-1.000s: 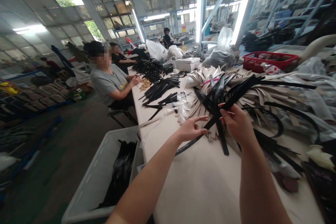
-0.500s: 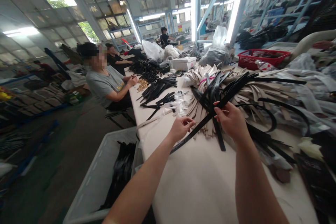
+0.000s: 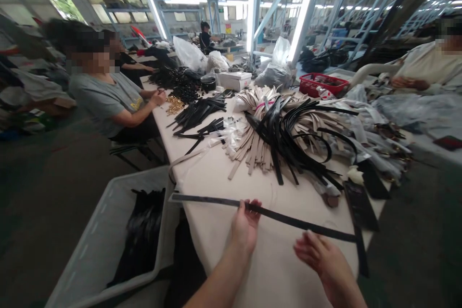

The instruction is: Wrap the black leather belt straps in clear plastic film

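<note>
A long black strap (image 3: 285,219) stretches nearly level above the near part of the table (image 3: 216,231). My left hand (image 3: 246,226) holds it around the middle, thumb on top and fingers beneath. Just below the strap's right half is my right hand (image 3: 321,252), slightly blurred, its fingers extended and apart from one another. It appears to hold nothing. Beyond both hands lies a heap of black straps (image 3: 279,130), curled over a large bundle of pale strips (image 3: 249,154).
A white plastic bin (image 3: 90,216) with black pieces stands at the table's left side. Co-workers sit at the left (image 3: 104,91) and far right (image 3: 422,65). A red basket (image 3: 323,87), a white box (image 3: 234,81) and plastic bags (image 3: 187,55) are farther back.
A black strap has been drawn from the heap toward me and now lies crosswise. My left hand has taken hold of it, while my right hand has opened and moved down. The view has turned right.
</note>
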{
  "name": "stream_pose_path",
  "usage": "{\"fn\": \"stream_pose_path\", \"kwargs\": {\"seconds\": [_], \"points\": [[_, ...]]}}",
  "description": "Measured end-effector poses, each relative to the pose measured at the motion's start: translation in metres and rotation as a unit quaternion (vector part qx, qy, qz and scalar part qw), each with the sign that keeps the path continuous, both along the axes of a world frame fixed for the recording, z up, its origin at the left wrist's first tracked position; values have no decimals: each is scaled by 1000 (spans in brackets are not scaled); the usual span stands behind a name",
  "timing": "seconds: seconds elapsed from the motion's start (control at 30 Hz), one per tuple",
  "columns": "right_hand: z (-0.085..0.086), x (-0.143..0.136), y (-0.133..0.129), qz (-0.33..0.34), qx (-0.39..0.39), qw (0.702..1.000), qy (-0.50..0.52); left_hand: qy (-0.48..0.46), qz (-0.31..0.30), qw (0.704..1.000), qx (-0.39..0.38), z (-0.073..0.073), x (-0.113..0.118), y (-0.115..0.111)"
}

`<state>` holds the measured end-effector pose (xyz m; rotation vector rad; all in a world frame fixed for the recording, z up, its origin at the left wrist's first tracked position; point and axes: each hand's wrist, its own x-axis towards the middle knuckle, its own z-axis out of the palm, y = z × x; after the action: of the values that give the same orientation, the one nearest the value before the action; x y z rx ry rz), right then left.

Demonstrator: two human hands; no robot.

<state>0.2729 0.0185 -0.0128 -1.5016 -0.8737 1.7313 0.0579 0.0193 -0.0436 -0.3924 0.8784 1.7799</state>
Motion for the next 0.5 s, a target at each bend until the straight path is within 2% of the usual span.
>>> {"fn": "stream_pose_path", "kwargs": {"seconds": [0.03, 0.07, 0.13, 0.2, 0.27, 0.37, 0.43, 0.5], "points": [[2, 5, -18, 50, 8, 997, -66, 20, 4, 1000, -1, 0, 2, 1], [6, 8, -32, 86, 48, 985, -141, 43, 1, 999, -1, 0, 4, -1], [14, 7, -44, 106, 203, 933, -276, 83, -16, 996, 2, 2, 9, -8], [16, 0, -42, 130, 342, 868, -337, 107, -33, 994, 7, 8, 14, -20], [9, -9, -36, 212, 382, 836, -332, 118, -38, 992, 13, 14, 17, -34], [-17, -23, -34, 325, 328, 843, -275, 139, -41, 989, 22, 19, 20, -55], [-36, -32, -38, 333, 284, 867, -239, 160, -48, 986, 22, 14, 25, -65], [-47, -41, -42, 324, 262, 885, -210, 174, -58, 983, 19, 2, 35, -71]]}}
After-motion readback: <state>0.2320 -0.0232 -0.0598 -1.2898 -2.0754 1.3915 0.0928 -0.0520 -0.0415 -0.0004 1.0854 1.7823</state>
